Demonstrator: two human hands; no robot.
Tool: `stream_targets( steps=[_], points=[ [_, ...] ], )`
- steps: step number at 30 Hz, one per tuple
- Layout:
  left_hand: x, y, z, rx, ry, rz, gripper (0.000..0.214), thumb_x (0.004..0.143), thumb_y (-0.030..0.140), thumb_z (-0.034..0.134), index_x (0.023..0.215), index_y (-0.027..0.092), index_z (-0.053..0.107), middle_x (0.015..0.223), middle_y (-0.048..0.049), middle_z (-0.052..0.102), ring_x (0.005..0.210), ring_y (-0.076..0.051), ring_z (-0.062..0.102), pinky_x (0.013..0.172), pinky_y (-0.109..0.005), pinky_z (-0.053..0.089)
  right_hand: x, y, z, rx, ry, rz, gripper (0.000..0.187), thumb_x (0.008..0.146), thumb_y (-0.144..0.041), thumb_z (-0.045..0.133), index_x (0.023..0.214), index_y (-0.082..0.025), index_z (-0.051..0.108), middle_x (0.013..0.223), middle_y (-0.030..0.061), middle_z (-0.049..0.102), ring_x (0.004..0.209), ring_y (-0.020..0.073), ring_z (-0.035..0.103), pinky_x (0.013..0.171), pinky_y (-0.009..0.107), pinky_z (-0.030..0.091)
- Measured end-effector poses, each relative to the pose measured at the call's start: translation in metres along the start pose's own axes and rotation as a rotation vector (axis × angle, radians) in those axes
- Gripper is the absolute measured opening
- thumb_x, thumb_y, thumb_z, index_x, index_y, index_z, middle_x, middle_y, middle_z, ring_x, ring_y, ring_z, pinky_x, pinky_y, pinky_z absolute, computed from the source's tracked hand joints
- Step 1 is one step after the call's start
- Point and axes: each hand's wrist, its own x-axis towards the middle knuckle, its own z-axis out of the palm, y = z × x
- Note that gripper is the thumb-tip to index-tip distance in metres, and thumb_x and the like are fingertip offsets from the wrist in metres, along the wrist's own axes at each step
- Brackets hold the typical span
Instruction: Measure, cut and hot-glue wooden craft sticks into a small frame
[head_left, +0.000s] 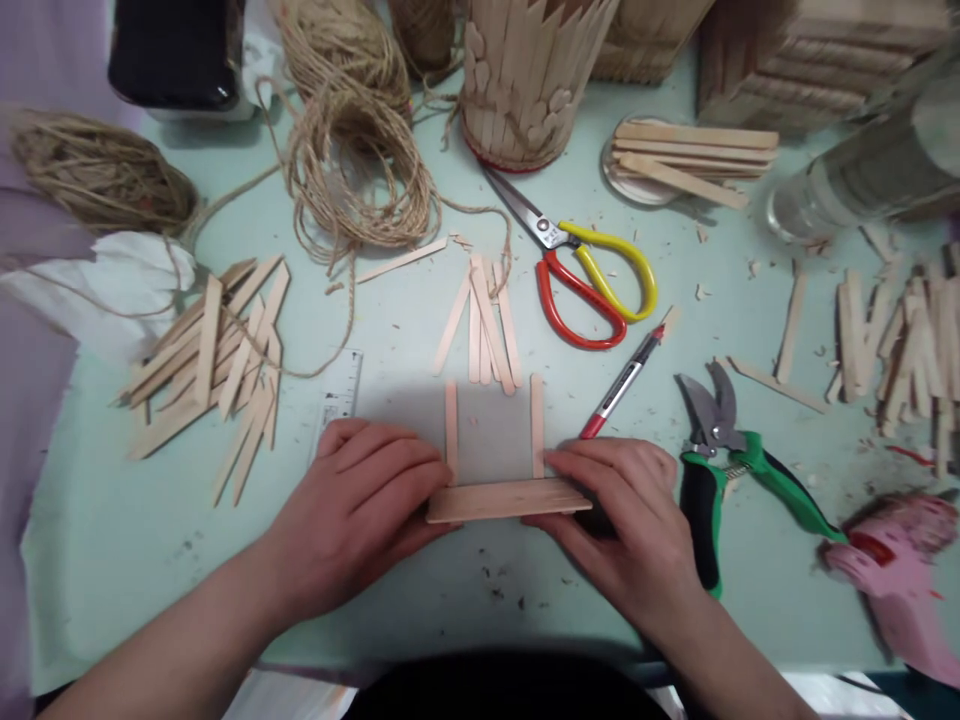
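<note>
A small frame of wooden craft sticks (499,490) lies near the table's front edge, with two upright sticks rising from a stack of flat ones. My left hand (360,500) presses its fingers against the frame's left end. My right hand (622,510) holds the right end, fingers curled around the stacked sticks. Several loose sticks (484,325) lie just beyond the frame.
Red and yellow scissors (592,275), a red pen (622,380), green pruning shears (731,460) and a pink glue gun (896,560) lie right. Stick piles (214,360) sit left, a second stick heap (900,345) right. Twine coils (360,170), stick-covered holder (525,80) behind.
</note>
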Motion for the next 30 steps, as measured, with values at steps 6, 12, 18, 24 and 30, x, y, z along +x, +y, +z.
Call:
stream_targets(
  steps=[6, 12, 18, 24, 30],
  points=[
    [-0.0012, -0.0007, -0.0006, -0.013, -0.021, 0.007, 0.010, 0.096, 0.028, 0.059, 0.098, 0.018, 0.060, 0.095, -0.0044, 0.070, 0.090, -0.021, 0.060, 0.077, -0.036, 0.035, -0.0008, 0.0021, -0.0004, 0.022, 0.001, -0.042, 0.029, 0.085, -0.025, 0.075, 0.111, -0.019, 0.063, 0.099, 0.0077, 0.068, 0.091, 0.0232, 0.063, 0.080, 0.041, 0.040],
    [-0.0002, -0.0038, -0.0012, -0.037, -0.044, 0.018, 0.010, 0.096, 0.015, 0.052, 0.094, 0.018, 0.062, 0.090, -0.0021, 0.070, 0.085, -0.018, 0.060, 0.075, -0.034, 0.036, -0.0009, 0.0021, -0.0020, 0.078, -0.020, -0.061, 0.022, 0.089, -0.015, 0.068, 0.109, -0.020, 0.063, 0.096, 0.0058, 0.068, 0.090, 0.0216, 0.062, 0.080, 0.040, 0.041],
    [0.0013, -0.0043, -0.0044, -0.021, -0.083, 0.007, 0.013, 0.099, 0.023, 0.051, 0.096, 0.018, 0.063, 0.090, -0.0027, 0.069, 0.084, -0.018, 0.061, 0.075, -0.034, 0.036, -0.0012, 0.0033, -0.0002, 0.052, -0.032, -0.044, 0.022, 0.089, -0.017, 0.068, 0.110, -0.022, 0.061, 0.095, 0.0038, 0.069, 0.091, 0.0207, 0.061, 0.082, 0.039, 0.040],
    [-0.0010, -0.0039, -0.0053, -0.071, -0.198, -0.054, 0.018, 0.097, 0.032, 0.057, 0.110, 0.020, 0.061, 0.103, -0.0041, 0.067, 0.098, -0.020, 0.061, 0.083, -0.035, 0.040, -0.0042, 0.0055, 0.0006, 0.034, -0.051, -0.021, 0.021, 0.089, -0.023, 0.069, 0.108, -0.024, 0.061, 0.097, 0.0024, 0.068, 0.095, 0.0213, 0.060, 0.086, 0.039, 0.039],
    [-0.0023, -0.0026, -0.0052, -0.043, -0.095, -0.014, 0.044, 0.088, 0.040, 0.070, 0.125, 0.019, 0.060, 0.123, -0.0114, 0.061, 0.116, -0.026, 0.054, 0.097, -0.043, 0.043, -0.0062, 0.0068, 0.0009, 0.054, -0.043, 0.010, 0.018, 0.088, -0.024, 0.067, 0.106, -0.025, 0.062, 0.101, 0.0028, 0.069, 0.099, 0.0228, 0.061, 0.089, 0.042, 0.039]
  ],
)
